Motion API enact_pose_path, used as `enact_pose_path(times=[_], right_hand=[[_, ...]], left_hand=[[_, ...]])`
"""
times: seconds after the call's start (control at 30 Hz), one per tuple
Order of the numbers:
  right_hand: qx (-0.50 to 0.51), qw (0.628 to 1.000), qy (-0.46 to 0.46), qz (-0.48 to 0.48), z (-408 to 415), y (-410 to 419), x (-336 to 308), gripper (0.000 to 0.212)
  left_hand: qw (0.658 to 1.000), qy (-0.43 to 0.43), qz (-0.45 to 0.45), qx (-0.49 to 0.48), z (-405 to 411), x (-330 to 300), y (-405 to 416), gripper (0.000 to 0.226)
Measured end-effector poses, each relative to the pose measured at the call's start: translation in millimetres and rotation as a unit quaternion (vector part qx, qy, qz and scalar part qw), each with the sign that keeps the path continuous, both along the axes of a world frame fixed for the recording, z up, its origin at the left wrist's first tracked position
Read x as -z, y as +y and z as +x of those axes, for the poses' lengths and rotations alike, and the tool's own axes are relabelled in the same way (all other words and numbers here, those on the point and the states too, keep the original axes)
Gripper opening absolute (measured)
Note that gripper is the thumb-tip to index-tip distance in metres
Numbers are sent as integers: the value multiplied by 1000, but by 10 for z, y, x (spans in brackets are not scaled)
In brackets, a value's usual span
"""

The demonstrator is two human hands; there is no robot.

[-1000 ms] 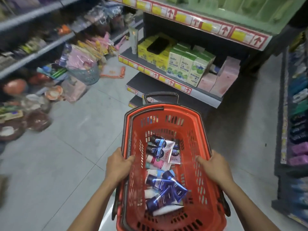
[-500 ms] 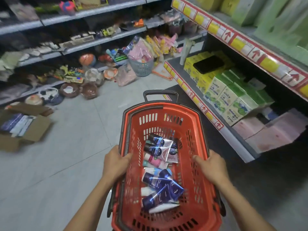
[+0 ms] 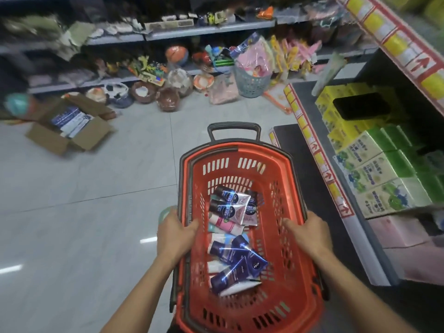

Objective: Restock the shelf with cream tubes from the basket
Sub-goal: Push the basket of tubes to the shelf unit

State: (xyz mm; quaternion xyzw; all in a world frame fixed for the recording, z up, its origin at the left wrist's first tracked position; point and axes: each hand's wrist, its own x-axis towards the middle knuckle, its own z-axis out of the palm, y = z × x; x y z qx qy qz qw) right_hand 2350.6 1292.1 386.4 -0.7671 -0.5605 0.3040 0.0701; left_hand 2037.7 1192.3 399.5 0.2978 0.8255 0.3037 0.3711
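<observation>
A red plastic basket (image 3: 286,212) with a dark handle is carried in front of me above the floor. Several cream tubes (image 3: 236,258) lie in its bottom, some dark blue, some white and pink. My left hand (image 3: 174,233) grips the basket's left rim, fingers curled over the edge. On the right rim, my right hand (image 3: 306,233) holds on the same way. The shelf (image 3: 319,162) with yellow and red price strips stands to the right, stocked with yellow and green boxes (image 3: 374,164).
An open cardboard box (image 3: 69,131) with packets sits on the floor at the left. A grey mesh bin (image 3: 251,84) and bowls and toys crowd the far shelf's foot. A black object (image 3: 360,108) lies on the yellow boxes. Grey tiled floor stretches ahead and left.
The view has swung left: the right shelf slid toward the frame's right edge and the far shelf and cardboard box came into sight. Both hands kept their grip on the basket.
</observation>
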Motion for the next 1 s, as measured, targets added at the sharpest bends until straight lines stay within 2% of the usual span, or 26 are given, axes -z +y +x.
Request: enact_pose_path(times=[0.13, 0.27, 0.37, 0.43, 0.5, 0.57, 0.63, 0.73, 0.83, 0.9, 1.0], right_hand=[[6, 999, -1, -34, -193, 167, 151, 51], [73, 995, 14, -71, -292, 262, 443, 47], [136, 983, 67, -101, -349, 335, 690, 25], [172, 972, 96, -130, -379, 407, 935, 19], [189, 963, 111, -155, -397, 519, 1223, 27], [208, 952, 135, -181, -388, 683, 1569, 36], [220, 940, 157, -207, -391, 860, 1896, 35], [217, 929, 177, -241, -409, 1103, 2395, 28], [214, 937, 178, -212, -449, 1254, 2967, 27], [218, 944, 162, -186, -470, 1330, 3363, 35], [210, 951, 146, -172, -487, 1474, 3862, 30]], left_hand=[[999, -28, -24, 15, -166, 272, 73, 33], [995, -54, -63, 47, -269, 534, 187, 30], [991, -66, -90, 70, -320, 844, 279, 25], [989, -68, -107, 76, -337, 1077, 350, 38], [987, -63, -126, 81, -354, 1349, 427, 59], [983, -66, -144, 88, -362, 1650, 528, 66], [981, -75, -157, 86, -345, 1920, 656, 69], [978, -102, -159, 84, -309, 2306, 878, 46], [976, -119, -167, 77, -266, 2795, 1086, 17], [974, -128, -179, 62, -268, 3165, 1197, 14], [973, -131, -183, 49, -217, 3735, 1330, 15]])
